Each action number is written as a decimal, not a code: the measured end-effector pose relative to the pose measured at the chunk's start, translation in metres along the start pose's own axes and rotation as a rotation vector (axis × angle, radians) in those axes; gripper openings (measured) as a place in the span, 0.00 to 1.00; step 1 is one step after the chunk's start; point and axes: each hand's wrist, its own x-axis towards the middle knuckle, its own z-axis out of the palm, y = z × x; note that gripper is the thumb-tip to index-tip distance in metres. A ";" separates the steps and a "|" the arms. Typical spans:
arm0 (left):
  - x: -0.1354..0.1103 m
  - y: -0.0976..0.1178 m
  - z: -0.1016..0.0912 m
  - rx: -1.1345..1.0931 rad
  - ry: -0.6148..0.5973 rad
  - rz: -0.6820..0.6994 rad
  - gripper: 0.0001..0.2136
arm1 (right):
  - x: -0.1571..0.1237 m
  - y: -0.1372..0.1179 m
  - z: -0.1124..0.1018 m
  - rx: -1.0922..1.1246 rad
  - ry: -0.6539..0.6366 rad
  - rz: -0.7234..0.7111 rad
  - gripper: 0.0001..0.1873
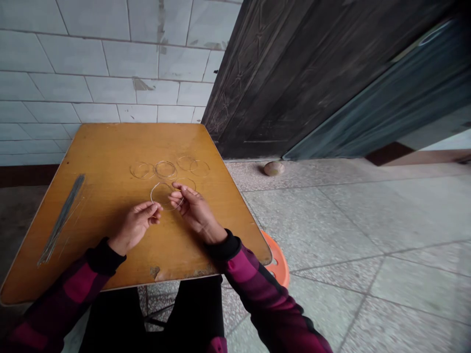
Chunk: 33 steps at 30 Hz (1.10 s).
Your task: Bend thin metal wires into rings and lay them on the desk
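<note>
Both of my hands hold one thin wire ring [157, 187] just above the wooden table [110, 147]. My left hand [137, 224] pinches the ring's near left end between thumb and fingers. My right hand [194, 208] has its fingers closed on the ring's right side. Beyond my hands lie several finished wire rings [165, 169] in a row on the tabletop, and one more ring [188, 182] lies just past my right fingers.
A bundle of straight wires [62, 219] lies along the table's left side. An orange plastic stool [277, 262] shows under the table's right corner. A round stone [274, 168] rests on the tiled floor by a dark wooden door [312, 73]. A tiled wall stands behind.
</note>
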 end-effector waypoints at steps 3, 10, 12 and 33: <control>0.001 0.007 -0.002 -0.055 0.013 0.036 0.12 | -0.001 -0.002 0.000 -0.017 -0.035 0.062 0.11; 0.003 0.010 -0.006 -0.117 -0.028 0.049 0.10 | -0.002 -0.001 -0.003 -0.037 -0.187 0.194 0.11; 0.003 0.009 -0.006 -0.110 -0.036 0.048 0.10 | -0.001 0.001 -0.004 -0.024 -0.201 0.229 0.11; 0.001 0.015 -0.003 0.015 0.030 0.042 0.12 | -0.005 0.004 -0.005 -0.653 -0.174 -0.033 0.22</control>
